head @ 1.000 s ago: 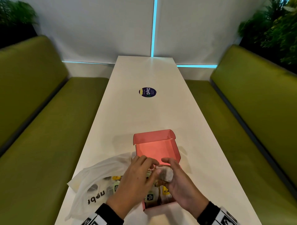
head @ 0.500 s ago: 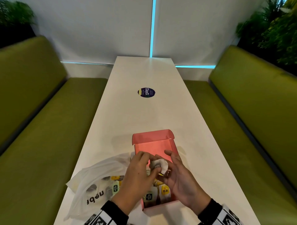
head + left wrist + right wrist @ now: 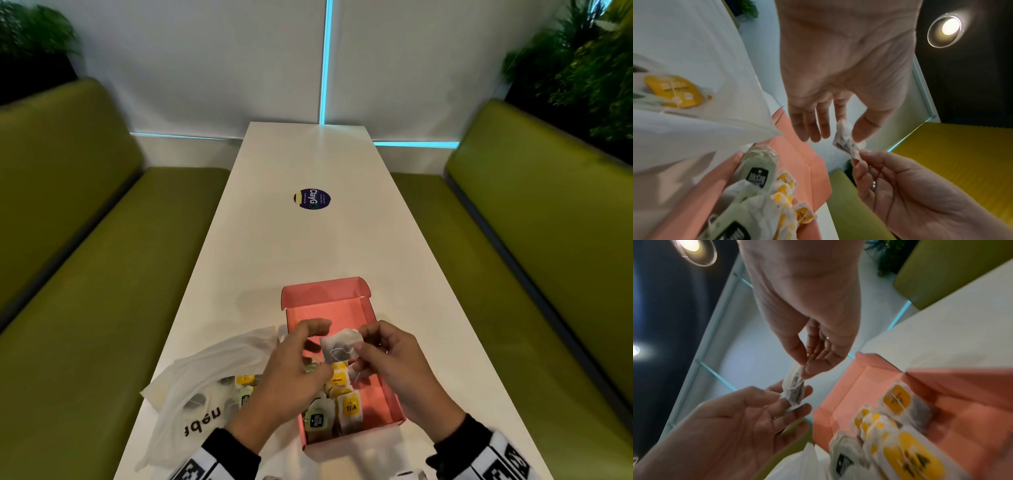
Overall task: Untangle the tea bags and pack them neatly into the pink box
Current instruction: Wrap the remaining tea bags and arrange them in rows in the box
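Observation:
The open pink box [image 3: 386, 394] stands on the white table, its lid [image 3: 325, 291] tipped back. Several tea bags [image 3: 344, 406] with yellow and green tags stand packed in its near end. Above the box I hold one white tea bag [image 3: 342, 344] between both hands. My left hand [image 3: 308, 342] pinches its left edge with thumb and forefinger, the other fingers straight [image 3: 809, 126]. My right hand [image 3: 364, 342] pinches the opposite corner [image 3: 801, 369]. A thin string loops across the bag. Both wrist views show the same bag [image 3: 846, 139] [image 3: 794, 389] over the box [image 3: 797, 146] [image 3: 941, 386].
A white plastic bag [image 3: 212, 377] with more tea bags [image 3: 245, 380] lies left of the box, touching it. A round dark sticker [image 3: 312, 198] sits mid-table. Green benches [image 3: 85, 274] [image 3: 531, 274] flank the long table [image 3: 308, 246]; plants stand behind them.
The tea bag was crumpled between my close-set hands, low over the box. Now my hands have drawn apart and lifted a little, and the bag is spread flatter between them.

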Available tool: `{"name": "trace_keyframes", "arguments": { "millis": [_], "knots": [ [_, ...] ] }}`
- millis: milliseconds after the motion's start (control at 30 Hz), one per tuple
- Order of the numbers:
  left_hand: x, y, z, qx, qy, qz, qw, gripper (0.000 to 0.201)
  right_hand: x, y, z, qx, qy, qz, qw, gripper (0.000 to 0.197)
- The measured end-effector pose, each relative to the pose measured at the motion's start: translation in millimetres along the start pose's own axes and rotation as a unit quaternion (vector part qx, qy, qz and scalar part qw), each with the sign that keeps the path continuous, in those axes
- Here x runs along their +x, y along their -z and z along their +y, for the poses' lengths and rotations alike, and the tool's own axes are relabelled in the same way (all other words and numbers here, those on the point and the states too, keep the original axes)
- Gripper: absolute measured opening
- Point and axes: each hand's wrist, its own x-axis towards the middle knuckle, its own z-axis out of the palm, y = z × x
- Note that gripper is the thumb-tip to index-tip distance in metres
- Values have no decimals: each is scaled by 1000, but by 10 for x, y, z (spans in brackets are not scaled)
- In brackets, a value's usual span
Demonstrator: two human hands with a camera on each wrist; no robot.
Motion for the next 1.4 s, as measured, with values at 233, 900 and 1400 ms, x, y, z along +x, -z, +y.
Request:
{"name": "trace_keyframes", "arguments": {
  "millis": [233,900,1400],
  "knots": [
    [50,-6,81,-26,-29,23,999,17,-40,-24,-105,-54,27,-51,997,5],
    [38,42,49,-161,-16,57,985,30,5,-9,-124,75,-32,-93,992,18],
    [37,-26,93,-196,-31,45,979,21,15,-84,-127,86,-22,-53,995,11]
  ]
}}
